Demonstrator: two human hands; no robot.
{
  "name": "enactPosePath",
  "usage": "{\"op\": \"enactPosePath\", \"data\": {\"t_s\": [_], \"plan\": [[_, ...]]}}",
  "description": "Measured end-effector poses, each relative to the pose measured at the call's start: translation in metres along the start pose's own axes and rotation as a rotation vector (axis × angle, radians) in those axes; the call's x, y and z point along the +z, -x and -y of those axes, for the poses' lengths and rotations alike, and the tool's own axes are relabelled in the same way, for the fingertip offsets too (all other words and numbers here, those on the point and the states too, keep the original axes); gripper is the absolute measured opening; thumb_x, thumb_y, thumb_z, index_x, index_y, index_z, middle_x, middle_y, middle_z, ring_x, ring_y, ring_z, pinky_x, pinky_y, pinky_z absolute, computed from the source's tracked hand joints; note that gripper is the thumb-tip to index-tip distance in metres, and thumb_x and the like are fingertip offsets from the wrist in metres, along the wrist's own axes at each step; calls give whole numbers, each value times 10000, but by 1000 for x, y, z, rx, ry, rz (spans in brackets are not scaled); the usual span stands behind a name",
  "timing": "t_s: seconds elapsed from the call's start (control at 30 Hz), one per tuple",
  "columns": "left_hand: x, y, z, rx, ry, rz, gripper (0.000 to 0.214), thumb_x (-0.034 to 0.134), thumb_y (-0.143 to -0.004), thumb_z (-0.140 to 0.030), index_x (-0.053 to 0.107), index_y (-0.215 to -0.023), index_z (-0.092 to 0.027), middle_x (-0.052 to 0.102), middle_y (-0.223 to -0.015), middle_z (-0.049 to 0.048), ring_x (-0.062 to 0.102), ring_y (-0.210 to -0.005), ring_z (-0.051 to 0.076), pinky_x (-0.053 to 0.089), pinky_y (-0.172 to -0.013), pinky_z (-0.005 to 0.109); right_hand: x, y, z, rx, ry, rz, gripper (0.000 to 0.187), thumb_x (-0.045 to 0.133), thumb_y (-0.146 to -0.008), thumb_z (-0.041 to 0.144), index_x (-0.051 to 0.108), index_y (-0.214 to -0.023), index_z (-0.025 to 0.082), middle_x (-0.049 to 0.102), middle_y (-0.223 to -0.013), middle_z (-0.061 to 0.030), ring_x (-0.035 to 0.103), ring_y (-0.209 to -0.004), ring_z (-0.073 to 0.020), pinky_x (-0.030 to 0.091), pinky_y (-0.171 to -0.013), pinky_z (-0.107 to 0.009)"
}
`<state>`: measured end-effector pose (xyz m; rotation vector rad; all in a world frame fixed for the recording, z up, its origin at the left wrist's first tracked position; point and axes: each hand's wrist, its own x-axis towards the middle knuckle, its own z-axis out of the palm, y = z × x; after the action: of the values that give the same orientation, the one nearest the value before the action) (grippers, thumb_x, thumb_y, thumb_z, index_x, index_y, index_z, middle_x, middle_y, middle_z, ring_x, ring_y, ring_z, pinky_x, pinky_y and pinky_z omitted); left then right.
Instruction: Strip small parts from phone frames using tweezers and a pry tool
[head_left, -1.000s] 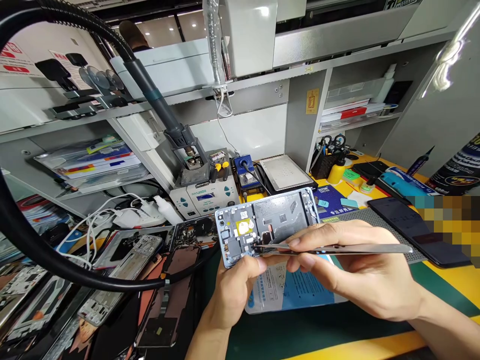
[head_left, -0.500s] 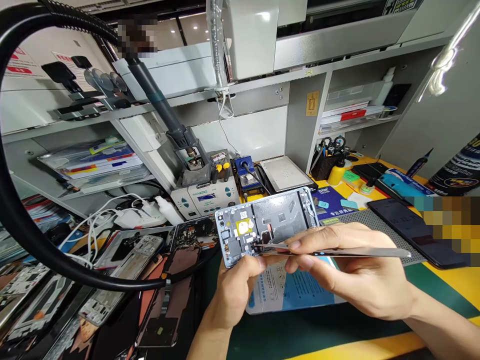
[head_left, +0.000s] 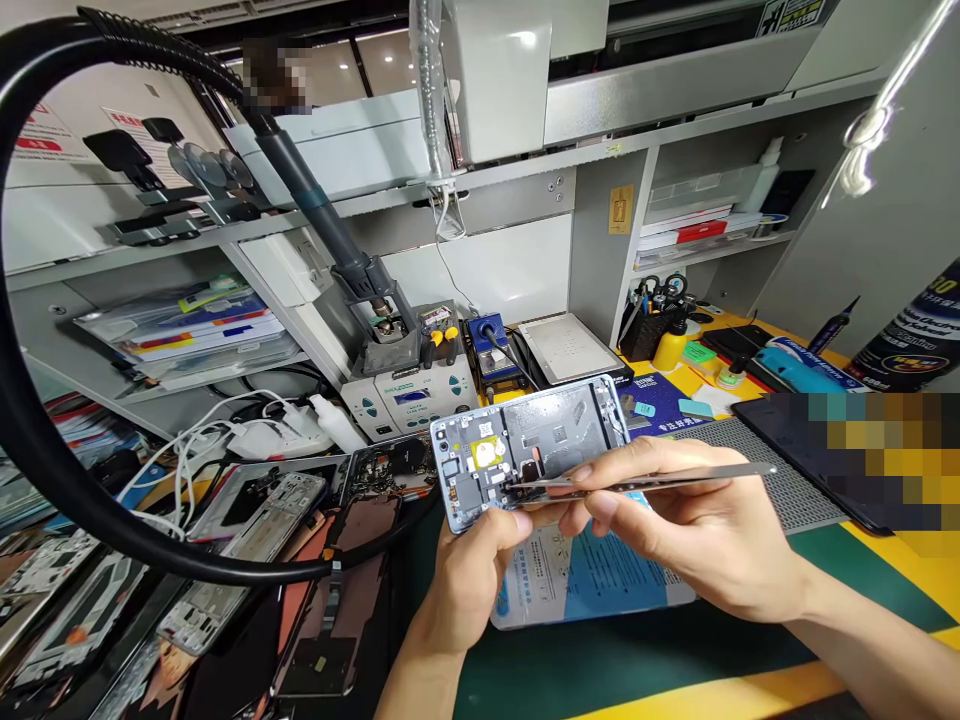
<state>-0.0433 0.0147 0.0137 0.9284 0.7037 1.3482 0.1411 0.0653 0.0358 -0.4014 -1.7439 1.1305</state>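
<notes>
An opened smartphone frame (head_left: 472,490) with light blue edges is tilted toward me, its inner parts and bare battery bay showing. My left hand (head_left: 476,575) grips its lower left edge, thumb on the front side. Between the thumb and fingers of my right hand (head_left: 675,510) is a pair of metal tweezers (head_left: 697,474). Their tips reach into the phone near the lower middle of its board area; whether they pinch a part there is too small to tell. Below the phone lies a blue and white printed packet (head_left: 592,585) on the green mat (head_left: 540,670).
Several dismantled phones and screens (head_left: 247,560) crowd the left side. A thick black hose (head_left: 45,440) loops from the hot-air station (head_left: 412,400). At right lie a perforated grey mat (head_left: 802,500) and a dark phone (head_left: 802,450). A pen holder (head_left: 649,330) stands behind.
My right hand and the tweezers have shifted slightly left, and the tweezers' rear end has risen. The phone and my left hand stay nearly in place.
</notes>
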Motion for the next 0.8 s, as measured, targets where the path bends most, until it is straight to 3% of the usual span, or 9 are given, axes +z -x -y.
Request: {"op": "enactPosePath", "data": {"t_s": [0.3, 0.47, 0.8], "plan": [[-8, -1, 3, 36, 13, 37, 317, 553, -867, -154, 822, -1014, -234, 810, -958, -5, 712, -874, 180, 536, -855, 297, 0, -2, -3, 39, -29, -10, 217, 723, -908, 91, 785, -1058, 234, 823, -943, -38, 775, -766, -157, 654, -671, -232], [-4, -3, 2, 29, 37, 92, 348, 522, -877, -163, 811, -1065, -207, 804, -1056, 10, 714, -979, 214, 544, -921, 341, 1, -1, -4, 85, -95, -2, 254, 716, -923, 102, 785, -1079, 291, 812, -985, -4, 785, -804, -148, 649, -680, -210], [-5, -2, 5, 35, 54, 13, 355, 565, -849, -162, 809, -1095, -236, 807, -1087, 12, 711, -1064, 256, 523, -1007, 406, 1, -2, -1, 136, -159, 11, 220, 701, -947, 139, 781, -1064, 307, 818, -957, 3, 792, -799, -143, 640, -690, -198]]}}
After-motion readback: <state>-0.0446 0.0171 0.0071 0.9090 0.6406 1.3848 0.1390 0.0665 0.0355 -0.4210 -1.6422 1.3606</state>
